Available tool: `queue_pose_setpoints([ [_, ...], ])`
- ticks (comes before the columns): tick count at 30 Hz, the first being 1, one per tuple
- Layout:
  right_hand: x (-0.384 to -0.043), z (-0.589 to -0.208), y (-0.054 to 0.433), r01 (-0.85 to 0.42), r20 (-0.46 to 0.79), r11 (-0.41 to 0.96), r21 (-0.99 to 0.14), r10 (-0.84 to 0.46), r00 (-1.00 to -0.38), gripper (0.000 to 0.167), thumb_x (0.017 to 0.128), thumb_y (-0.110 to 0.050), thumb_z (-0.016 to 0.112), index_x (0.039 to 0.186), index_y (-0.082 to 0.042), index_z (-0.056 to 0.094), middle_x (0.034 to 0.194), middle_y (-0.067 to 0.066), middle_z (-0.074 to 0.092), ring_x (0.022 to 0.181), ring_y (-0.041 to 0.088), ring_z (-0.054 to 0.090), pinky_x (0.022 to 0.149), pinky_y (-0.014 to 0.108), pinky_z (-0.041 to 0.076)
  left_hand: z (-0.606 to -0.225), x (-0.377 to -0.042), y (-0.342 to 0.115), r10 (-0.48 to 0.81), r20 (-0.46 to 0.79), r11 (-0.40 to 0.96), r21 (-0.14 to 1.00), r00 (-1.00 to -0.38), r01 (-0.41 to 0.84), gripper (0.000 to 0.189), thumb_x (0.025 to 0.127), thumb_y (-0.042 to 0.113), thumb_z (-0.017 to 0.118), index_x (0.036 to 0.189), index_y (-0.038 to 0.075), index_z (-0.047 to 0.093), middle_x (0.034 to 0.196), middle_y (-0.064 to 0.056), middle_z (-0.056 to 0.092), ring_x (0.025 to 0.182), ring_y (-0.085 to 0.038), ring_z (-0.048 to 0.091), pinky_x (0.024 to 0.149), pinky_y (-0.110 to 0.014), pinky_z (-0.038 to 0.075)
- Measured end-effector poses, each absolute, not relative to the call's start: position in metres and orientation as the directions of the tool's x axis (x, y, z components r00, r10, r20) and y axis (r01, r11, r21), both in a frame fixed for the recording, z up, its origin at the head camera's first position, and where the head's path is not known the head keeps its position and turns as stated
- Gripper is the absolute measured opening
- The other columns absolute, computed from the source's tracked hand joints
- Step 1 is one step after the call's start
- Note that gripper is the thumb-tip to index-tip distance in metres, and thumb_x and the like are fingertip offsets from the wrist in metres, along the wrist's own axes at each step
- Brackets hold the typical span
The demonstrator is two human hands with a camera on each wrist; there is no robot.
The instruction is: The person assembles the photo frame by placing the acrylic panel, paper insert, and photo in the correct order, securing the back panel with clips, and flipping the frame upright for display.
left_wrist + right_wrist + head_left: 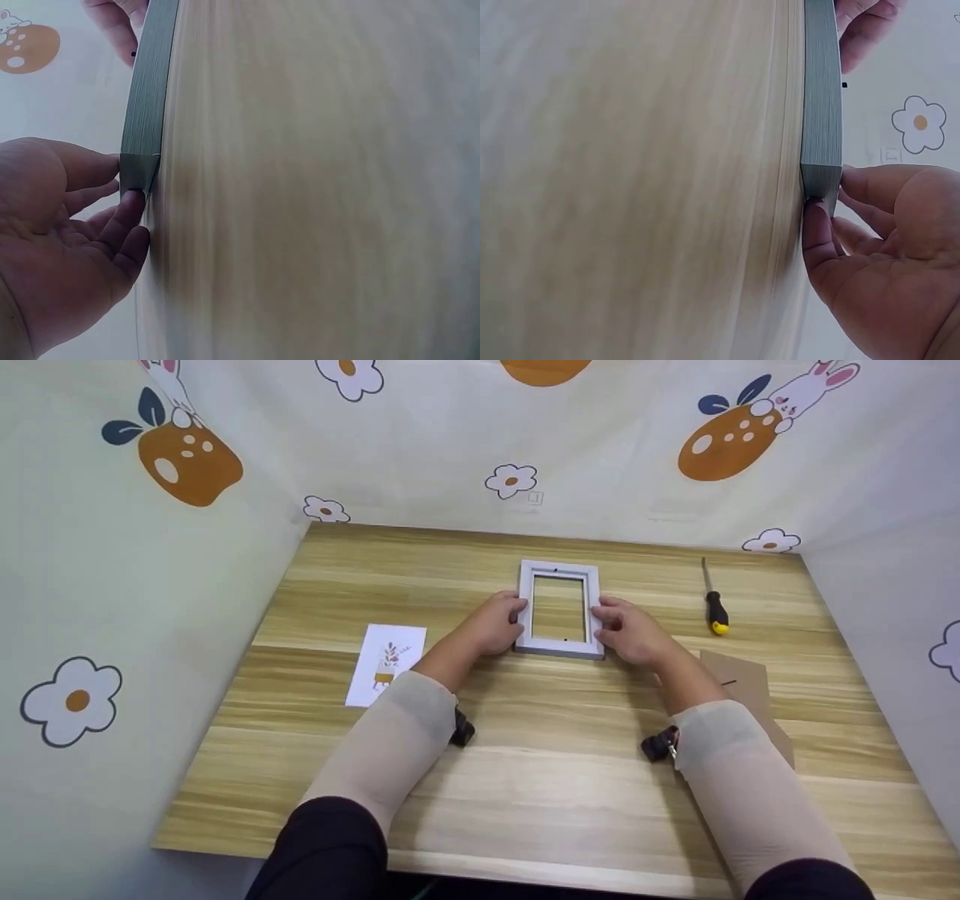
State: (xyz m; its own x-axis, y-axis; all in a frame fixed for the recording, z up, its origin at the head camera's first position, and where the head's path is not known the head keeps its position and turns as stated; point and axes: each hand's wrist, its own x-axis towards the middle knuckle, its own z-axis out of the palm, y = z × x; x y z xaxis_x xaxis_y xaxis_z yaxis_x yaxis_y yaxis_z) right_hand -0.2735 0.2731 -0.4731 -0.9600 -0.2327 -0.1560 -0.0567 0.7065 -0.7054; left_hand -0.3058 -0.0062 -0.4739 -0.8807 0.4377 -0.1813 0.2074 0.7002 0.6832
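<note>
The desk [555, 780] carries all parts. A brown board [750, 682] (probably a backing panel) lies on its right side, partly hidden by the right forearm [690, 675]; a low sweep of that arm could displace it. The gray picture frame [559, 647], its center open, sits about level over the middle of the desk; contact beneath it cannot be confirmed. Caution: a slack or uneven pinch could let the frame slip, and unequal pull could strain its corner joints.

The frame lies directly between the two hands. The left hand [495, 622] pinches the left rail [526, 583]; the right hand [634, 631] pinches the right rail [592, 585]. Each grip is closed to about rail thickness, fingers partly curled. A printed card [386, 664] lies left of the left hand, apart from it. A screwdriver [716, 611] lies beyond the board. Small black tabs [565, 640] mark the frame's end rails.
</note>
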Motion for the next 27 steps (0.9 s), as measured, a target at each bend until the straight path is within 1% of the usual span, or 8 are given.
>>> queue_pose_setpoints([
  [3, -0.272, -0.474, 0.273, -0.052, -0.167, 0.709, -0.704, -0.236, -0.957, 0.053, 0.106, -0.009, 0.062, 0.157, 0.0, 0.05, 0.177, 0.013, 0.03, 0.158, 0.037, 0.039, 0.133, 0.052, 0.029, -0.475, -0.304, -0.008, 0.444, -0.173, 0.702, 0.677, -0.879, 0.221, 0.054, 0.109, 0.014, 0.058, 0.161, 0.006, 0.047, 0.173, -0.014, 0.037, 0.163, -0.028, 0.034, 0.136, -0.042, 0.026],
  [11, -0.266, -0.474, 0.274, -0.092, -0.148, 0.712, -0.696, -0.268, -0.952, 0.053, 0.105, -0.006, 0.062, 0.155, 0.005, 0.05, 0.174, 0.022, 0.031, 0.158, 0.043, 0.037, 0.132, 0.056, 0.029, -0.477, -0.298, -0.009, 0.454, -0.158, 0.691, 0.684, -0.877, 0.235, 0.054, 0.107, 0.013, 0.058, 0.16, 0.004, 0.048, 0.173, -0.015, 0.037, 0.162, -0.03, 0.035, 0.136, -0.042, 0.026],
  [14, -0.265, -0.473, 0.274, -0.089, -0.152, 0.712, -0.696, -0.268, -0.951, 0.054, 0.104, -0.007, 0.062, 0.155, 0.005, 0.05, 0.174, 0.023, 0.031, 0.158, 0.043, 0.036, 0.133, 0.056, 0.028, -0.477, -0.296, -0.01, 0.456, -0.159, 0.687, 0.688, -0.876, 0.233, 0.054, 0.107, 0.011, 0.058, 0.16, 0.004, 0.048, 0.173, -0.015, 0.038, 0.162, -0.03, 0.036, 0.135, -0.042, 0.027],
  [17, -0.264, -0.472, 0.274, -0.077, -0.168, 0.714, -0.696, -0.266, -0.949, 0.054, 0.105, -0.007, 0.062, 0.156, 0.004, 0.048, 0.174, 0.021, 0.03, 0.157, 0.043, 0.038, 0.132, 0.056, 0.029, -0.477, -0.295, -0.01, 0.458, -0.161, 0.686, 0.689, -0.874, 0.233, 0.054, 0.107, 0.011, 0.058, 0.16, 0.004, 0.049, 0.172, -0.015, 0.039, 0.161, -0.03, 0.037, 0.135, -0.042, 0.028],
  [24, -0.262, -0.471, 0.274, -0.053, -0.197, 0.719, -0.693, -0.26, -0.945, 0.055, 0.105, -0.009, 0.064, 0.158, 0.0, 0.048, 0.177, 0.013, 0.028, 0.154, 0.037, 0.042, 0.129, 0.052, 0.035, -0.474, -0.291, -0.013, 0.468, -0.157, 0.686, 0.685, -0.869, 0.246, 0.055, 0.107, 0.011, 0.06, 0.16, 0.003, 0.048, 0.172, -0.014, 0.039, 0.16, -0.029, 0.038, 0.135, -0.042, 0.029],
  [27, -0.26, -0.471, 0.274, -0.054, -0.197, 0.718, -0.693, -0.261, -0.945, 0.056, 0.105, -0.009, 0.064, 0.158, -0.001, 0.049, 0.178, 0.011, 0.028, 0.149, 0.036, 0.046, 0.125, 0.05, 0.038, -0.472, -0.289, -0.015, 0.476, -0.151, 0.68, 0.688, -0.866, 0.253, 0.055, 0.107, 0.011, 0.06, 0.16, 0.002, 0.047, 0.172, -0.015, 0.038, 0.159, -0.029, 0.039, 0.134, -0.041, 0.03],
])
